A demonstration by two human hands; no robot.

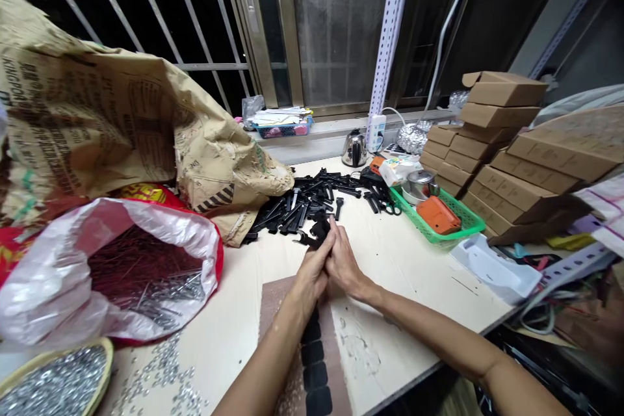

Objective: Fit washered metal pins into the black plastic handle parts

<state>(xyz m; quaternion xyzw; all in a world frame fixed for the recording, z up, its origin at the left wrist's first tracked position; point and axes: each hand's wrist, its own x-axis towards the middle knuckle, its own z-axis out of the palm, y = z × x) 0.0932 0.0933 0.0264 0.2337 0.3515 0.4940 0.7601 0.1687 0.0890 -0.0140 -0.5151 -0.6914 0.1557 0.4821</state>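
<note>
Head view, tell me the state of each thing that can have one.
Left hand: fingers closed on black part.
Right hand: fingers closed on the same part.
Pile: loose, scattered.
Bag: open, pins inside.
Kettle: lid shut.
Boxes: stacked.

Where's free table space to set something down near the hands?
Bare tabletop right of the right hand, bordered by green basket and white tray. Narrower strip between plastic bag and brown board. Crowded: black parts at the back, boxes far right, metal bits near left.
</note>
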